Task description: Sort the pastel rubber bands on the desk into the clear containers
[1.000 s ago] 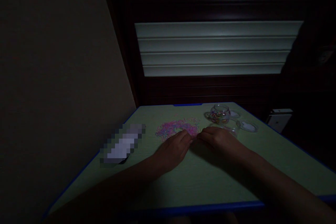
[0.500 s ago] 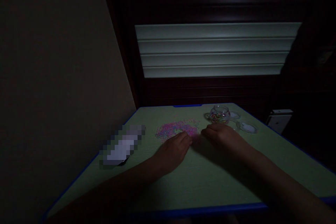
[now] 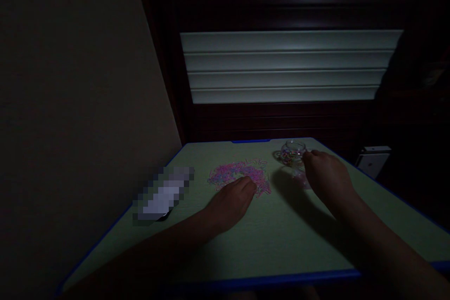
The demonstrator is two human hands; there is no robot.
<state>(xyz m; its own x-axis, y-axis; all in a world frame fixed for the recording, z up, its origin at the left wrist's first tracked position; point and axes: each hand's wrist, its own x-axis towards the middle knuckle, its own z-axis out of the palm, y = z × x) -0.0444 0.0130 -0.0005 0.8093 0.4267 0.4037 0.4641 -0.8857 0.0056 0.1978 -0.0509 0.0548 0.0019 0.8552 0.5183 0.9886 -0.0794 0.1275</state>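
Left hand (image 3: 232,202) down on the green worktop (image 3: 253,253), fingers curled, right at the near side of the pile of small coloured pieces (image 3: 228,171), and whether it gripped one, you couldn't tell! The pile, mostly pink and purple, sprawled just beyond the middle of the worktop, its near part blocked by that hand. Over to the right hand (image 3: 326,176): fingers bunched beside the glass jar (image 3: 293,153), any catch between them too dark to make out! The jar stood towards the far right corner, open-topped, multicoloured bits inside. Just nearer sat a clear container (image 3: 297,174), pink showing through, the right hand covering much of it, its shadow slanting towards the near right corner. Along the left edge lay a flat object (image 3: 163,194), blurred into blocks, nothing readable there. Past the right edge stood a white box-like item (image 3: 374,161), bearing a small dark mark, too tiny to name! And behind the far edge, a pale slatted panel (image 3: 288,68) in dark woodwork (image 3: 281,119), with the plain wall (image 3: 77,103) hard by the left edge
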